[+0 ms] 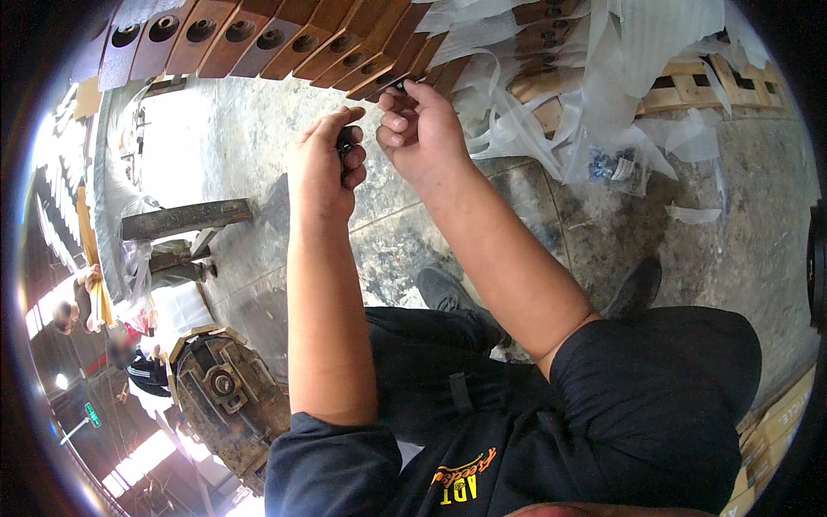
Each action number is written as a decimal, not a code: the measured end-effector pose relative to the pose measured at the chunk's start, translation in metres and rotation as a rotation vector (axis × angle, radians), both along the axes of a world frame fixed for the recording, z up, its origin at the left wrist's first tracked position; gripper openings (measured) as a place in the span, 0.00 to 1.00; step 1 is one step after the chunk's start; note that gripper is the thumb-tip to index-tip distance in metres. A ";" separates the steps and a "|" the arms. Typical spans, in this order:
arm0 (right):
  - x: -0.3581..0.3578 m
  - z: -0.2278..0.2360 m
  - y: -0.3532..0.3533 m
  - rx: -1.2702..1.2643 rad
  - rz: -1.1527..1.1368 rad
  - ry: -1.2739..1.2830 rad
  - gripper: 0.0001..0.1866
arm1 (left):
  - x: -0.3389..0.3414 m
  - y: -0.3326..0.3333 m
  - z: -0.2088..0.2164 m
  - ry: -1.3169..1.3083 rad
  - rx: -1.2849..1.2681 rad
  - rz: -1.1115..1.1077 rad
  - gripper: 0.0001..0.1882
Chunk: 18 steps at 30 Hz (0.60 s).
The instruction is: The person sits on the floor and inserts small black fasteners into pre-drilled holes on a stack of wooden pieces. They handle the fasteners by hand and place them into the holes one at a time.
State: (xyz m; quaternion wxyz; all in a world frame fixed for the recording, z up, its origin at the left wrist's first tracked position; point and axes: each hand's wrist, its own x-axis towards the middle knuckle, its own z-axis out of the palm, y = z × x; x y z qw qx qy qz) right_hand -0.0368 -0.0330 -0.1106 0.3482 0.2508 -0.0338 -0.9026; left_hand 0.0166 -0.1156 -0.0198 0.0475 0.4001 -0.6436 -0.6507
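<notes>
My left hand is closed, its fingers curled round several small black parts that show between palm and fingers. Just to its right, my right hand reaches up to the lower end of a brown wooden piece. Thumb and forefinger pinch a tiny dark part against that end; its exact kind is too small to tell. The wooden piece belongs to a long row of similar brown pieces, each with a round recessed hole in its end.
White foam sheeting drapes over the row at the right, above a wooden pallet. A clear bag of small dark-blue parts lies on the concrete floor. A dark beam and a dirty machine stand left; other people are beyond.
</notes>
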 end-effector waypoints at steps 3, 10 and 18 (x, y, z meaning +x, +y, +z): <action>0.003 0.004 0.001 -0.060 0.028 0.023 0.15 | 0.004 -0.016 -0.001 0.133 0.305 0.007 0.16; -0.004 0.001 0.005 0.051 0.053 0.032 0.15 | 0.001 -0.021 0.002 0.268 0.598 0.014 0.16; 0.000 0.002 0.004 0.036 0.007 0.043 0.13 | 0.001 -0.022 0.001 0.262 0.555 0.016 0.15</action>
